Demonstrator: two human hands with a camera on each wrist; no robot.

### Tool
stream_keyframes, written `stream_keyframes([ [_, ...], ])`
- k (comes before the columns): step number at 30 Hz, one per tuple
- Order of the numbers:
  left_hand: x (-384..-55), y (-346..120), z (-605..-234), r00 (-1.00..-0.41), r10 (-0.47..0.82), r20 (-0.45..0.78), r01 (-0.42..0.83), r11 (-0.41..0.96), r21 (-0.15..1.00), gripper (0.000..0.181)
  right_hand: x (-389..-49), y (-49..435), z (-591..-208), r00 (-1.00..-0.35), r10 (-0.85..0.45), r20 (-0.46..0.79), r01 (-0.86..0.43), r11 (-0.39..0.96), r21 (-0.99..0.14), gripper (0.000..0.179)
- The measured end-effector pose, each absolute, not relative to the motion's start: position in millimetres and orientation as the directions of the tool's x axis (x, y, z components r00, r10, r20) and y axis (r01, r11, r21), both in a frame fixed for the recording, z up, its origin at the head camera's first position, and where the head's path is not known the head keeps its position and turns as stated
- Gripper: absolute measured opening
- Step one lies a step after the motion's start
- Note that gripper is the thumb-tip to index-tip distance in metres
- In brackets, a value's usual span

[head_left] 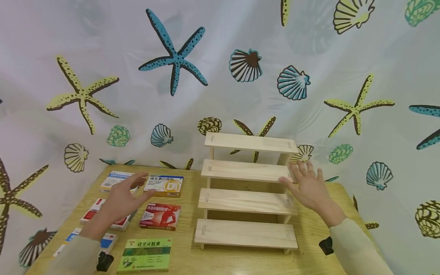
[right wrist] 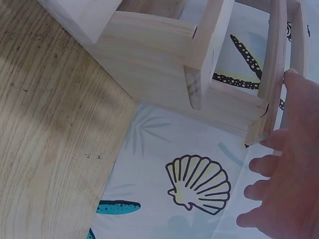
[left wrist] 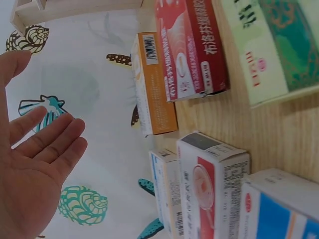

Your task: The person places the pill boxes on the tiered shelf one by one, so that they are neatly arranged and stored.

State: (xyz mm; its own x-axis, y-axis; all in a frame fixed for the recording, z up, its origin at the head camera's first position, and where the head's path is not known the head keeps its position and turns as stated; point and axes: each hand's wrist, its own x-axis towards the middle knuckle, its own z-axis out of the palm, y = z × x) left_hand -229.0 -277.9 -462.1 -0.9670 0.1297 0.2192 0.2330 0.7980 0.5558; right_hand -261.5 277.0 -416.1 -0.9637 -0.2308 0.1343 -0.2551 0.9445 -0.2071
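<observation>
My left hand (head_left: pixel 120 198) hangs over several medicine boxes with its fingers loosely bent, and nothing is in it. Nearest to it are a white and orange vitamin D box (head_left: pixel 163 186), a red capsule box (head_left: pixel 159 216) and a red and white box (head_left: pixel 90 211), partly hidden by the hand. In the left wrist view the palm and spread fingers (left wrist: pixel 47 134) show clear of the boxes. My right hand (head_left: pixel 309 189), fingers extended, is at the right end of a four-step wooden display rack (head_left: pixel 247 198). Its thumb appears to touch the rack's second board from the top.
A green box (head_left: pixel 146 255) lies at the table's front left. Blue and white boxes (head_left: pixel 108 240) lie beside and behind it. The wooden table (head_left: pixel 185 244) ends against a white curtain (head_left: pixel 220 107) printed with starfish and shells.
</observation>
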Motion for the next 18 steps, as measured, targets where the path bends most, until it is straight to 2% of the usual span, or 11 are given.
stream_keyframes([
  [4, -226.8, -280.6, -472.7, -0.962, 0.146, 0.232, 0.259, 0.757, 0.6, 0.07, -260.5, 275.8, -417.9, -0.963, -0.233, 0.136, -0.258, 0.943, -0.21, 0.084],
  [9, -225.6, -282.8, -485.7, -0.968, 0.152, 0.201, 0.247, 0.722, 0.646, 0.075, -259.3, 275.0, -420.6, -0.962, -0.234, 0.139, -0.261, 0.94, -0.221, 0.082],
  [18, -220.1, -278.8, -500.6, -0.968, 0.181, 0.176, 0.252, 0.742, 0.622, 0.073, -258.4, 272.6, -423.7, -0.961, -0.236, 0.145, -0.267, 0.93, -0.254, 0.08],
])
